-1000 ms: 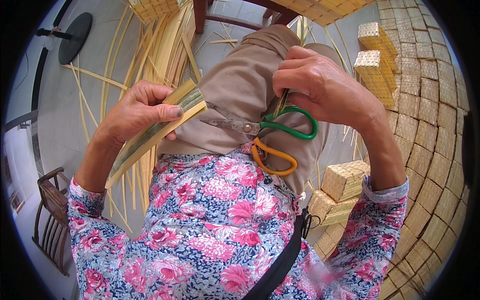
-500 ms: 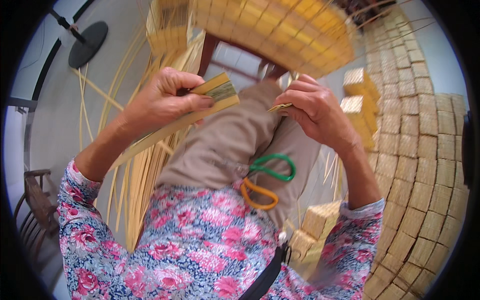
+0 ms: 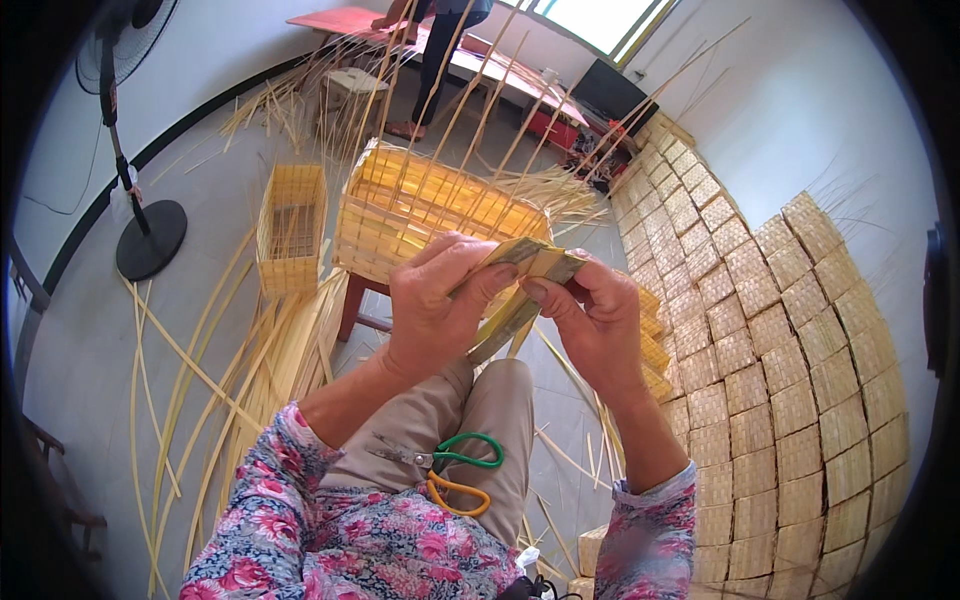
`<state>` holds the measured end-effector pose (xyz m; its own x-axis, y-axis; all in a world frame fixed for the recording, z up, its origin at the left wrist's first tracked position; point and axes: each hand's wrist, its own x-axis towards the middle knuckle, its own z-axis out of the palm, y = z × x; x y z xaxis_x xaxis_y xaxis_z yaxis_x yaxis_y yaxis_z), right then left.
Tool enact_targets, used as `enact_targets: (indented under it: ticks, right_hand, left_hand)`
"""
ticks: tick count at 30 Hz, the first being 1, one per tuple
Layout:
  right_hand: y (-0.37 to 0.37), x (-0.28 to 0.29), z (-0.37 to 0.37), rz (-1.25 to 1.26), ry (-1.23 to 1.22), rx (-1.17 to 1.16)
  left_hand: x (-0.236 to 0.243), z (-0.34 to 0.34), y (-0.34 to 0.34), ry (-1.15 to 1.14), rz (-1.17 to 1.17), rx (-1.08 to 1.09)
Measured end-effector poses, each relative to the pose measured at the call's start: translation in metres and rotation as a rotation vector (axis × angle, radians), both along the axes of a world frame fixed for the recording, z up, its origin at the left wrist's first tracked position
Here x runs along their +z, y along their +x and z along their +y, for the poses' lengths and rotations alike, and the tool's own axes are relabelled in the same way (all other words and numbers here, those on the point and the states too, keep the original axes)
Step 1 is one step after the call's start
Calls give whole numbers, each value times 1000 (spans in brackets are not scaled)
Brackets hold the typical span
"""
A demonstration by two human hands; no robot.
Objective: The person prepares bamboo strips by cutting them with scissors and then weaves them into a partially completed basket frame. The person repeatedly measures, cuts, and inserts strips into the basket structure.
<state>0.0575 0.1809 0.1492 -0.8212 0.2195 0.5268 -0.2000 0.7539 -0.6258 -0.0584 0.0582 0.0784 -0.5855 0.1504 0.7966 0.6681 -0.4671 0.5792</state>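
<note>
My left hand and my right hand meet in front of the basket, above my knees. Both pinch flat, wide bamboo strips between thumb and fingers. One strip lies across another where the fingertips come close, and a piece slants down below the hands. Behind them a woven bamboo basket rests on a dark red stool, long uprights sticking out of it. Scissors with one green and one orange handle lie on my lap.
A smaller woven basket stands left of the stool. Loose strips cover the floor at left, near a standing fan. Woven baskets are stacked high along the right. At the back a person stands by a pink table.
The view has lifted, showing more of the room. My hands were apart, each holding bamboo; now they have come together and the strips meet between them.
</note>
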Motion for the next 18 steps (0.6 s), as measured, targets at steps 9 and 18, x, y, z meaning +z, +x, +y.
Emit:
enact_targets:
  ticks: [9, 18]
  right_hand:
    - [15, 6, 2, 14, -146, 31]
    - [15, 10, 8, 1, -196, 127]
  left_hand:
    - [1, 18, 20, 90, -56, -82]
    - [2, 29, 14, 92, -40, -191]
